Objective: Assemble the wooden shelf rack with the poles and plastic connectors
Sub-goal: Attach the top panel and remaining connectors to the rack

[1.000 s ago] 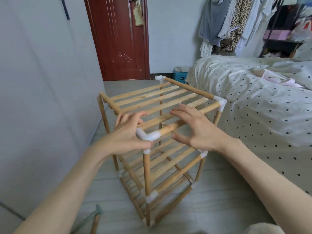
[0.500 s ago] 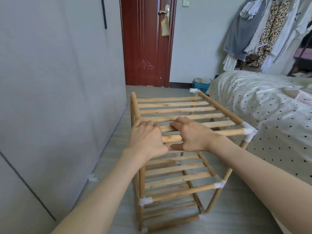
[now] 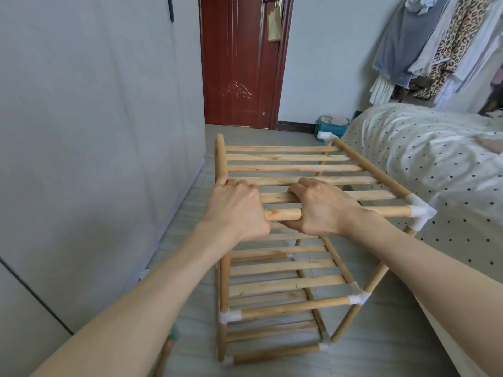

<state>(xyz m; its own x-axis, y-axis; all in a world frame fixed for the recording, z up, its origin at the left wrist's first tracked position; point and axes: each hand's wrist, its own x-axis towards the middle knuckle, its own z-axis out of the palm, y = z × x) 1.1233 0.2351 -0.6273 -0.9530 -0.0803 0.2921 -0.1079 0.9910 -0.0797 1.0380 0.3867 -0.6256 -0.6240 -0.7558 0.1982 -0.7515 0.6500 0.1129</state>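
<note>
Hands, left (image 3: 236, 210) & right (image 3: 322, 209), both curled round the top front round wooden pole (image 3: 283, 214) of the three-tier pale slatted wooden rack (image 3: 285, 268) standing on the floor betw. wall & bed; assy looks near done, so next we'd prob. press joints home w/ firm downward push.

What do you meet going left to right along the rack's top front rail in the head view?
Left hand gripping the front pole → bare stretch of pole → right hand gripping it → more pole → white corner connector → polka-dot bed.
</note>
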